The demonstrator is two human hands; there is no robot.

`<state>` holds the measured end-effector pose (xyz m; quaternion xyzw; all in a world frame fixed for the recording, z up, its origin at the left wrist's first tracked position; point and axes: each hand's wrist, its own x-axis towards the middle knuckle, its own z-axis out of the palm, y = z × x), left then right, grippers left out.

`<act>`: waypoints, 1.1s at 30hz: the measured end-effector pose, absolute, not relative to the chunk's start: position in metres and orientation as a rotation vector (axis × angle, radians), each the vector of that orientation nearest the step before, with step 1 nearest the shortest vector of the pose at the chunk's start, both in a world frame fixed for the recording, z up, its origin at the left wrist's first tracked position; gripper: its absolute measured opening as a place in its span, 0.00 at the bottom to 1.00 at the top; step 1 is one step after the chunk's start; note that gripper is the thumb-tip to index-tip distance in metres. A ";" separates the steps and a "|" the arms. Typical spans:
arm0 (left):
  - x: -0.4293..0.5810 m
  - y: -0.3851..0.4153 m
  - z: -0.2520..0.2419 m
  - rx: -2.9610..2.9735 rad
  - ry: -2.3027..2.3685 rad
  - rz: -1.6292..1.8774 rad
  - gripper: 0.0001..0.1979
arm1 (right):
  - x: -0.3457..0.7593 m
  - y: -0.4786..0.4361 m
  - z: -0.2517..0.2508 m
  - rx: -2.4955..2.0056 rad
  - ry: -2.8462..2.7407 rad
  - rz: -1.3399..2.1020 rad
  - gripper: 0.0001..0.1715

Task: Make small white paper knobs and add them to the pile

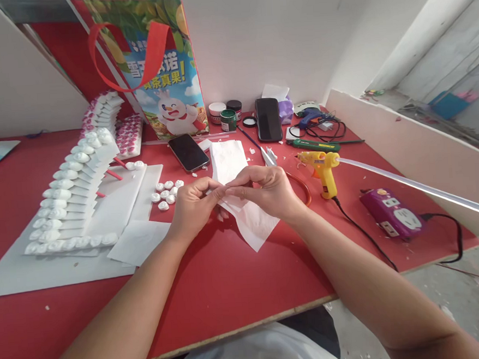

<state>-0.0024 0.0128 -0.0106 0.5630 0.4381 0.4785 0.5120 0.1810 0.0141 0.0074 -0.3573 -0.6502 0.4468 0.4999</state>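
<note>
Both my hands meet over the middle of the red table (214, 290). My left hand (194, 204) and my right hand (265, 191) pinch a small piece of white tissue paper between their fingertips. A larger sheet of white tissue paper (232, 163) lies under and behind them, its lower end (255, 227) sticking out below my right hand. Several small white tissue rolls (166, 194) lie just left of my left hand.
A white foam board (64, 257) with rows of white rolls (65, 183) is at left. A phone (188, 152) lies behind my hands, a yellow glue gun (323, 168) with a long glue stick and a purple power strip (393, 212) at right. A printed bag (161, 64), paint jars (227, 115), another phone (268, 119) stand at the back.
</note>
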 end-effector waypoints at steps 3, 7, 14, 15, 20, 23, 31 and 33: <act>-0.001 0.012 -0.011 1.342 1.069 1.138 0.12 | 0.179 0.014 0.009 -0.937 -1.545 1.049 0.20; -0.003 0.014 -0.012 1.273 1.029 1.163 0.13 | 0.183 0.014 0.013 -0.974 -1.408 1.172 0.23; -0.008 0.016 -0.010 1.152 0.870 1.176 0.12 | 0.201 0.021 0.023 -1.135 -1.377 0.903 0.22; -0.008 0.016 -0.009 1.152 0.864 1.180 0.11 | 0.201 0.021 0.024 -1.084 -1.399 1.007 0.19; -0.008 0.017 -0.008 1.198 0.904 1.199 0.10 | 0.195 0.017 0.030 -1.110 -1.648 1.567 0.30; -0.008 0.018 -0.008 1.251 0.974 1.215 0.09 | 0.194 0.015 0.030 -1.200 -1.774 1.525 0.28; -0.012 0.019 -0.002 1.255 0.971 1.115 0.14 | 0.204 0.018 0.029 -1.219 -1.805 1.512 0.30; -0.014 0.019 -0.002 1.269 0.940 1.039 0.16 | 0.206 0.019 0.029 -1.214 -1.765 1.573 0.31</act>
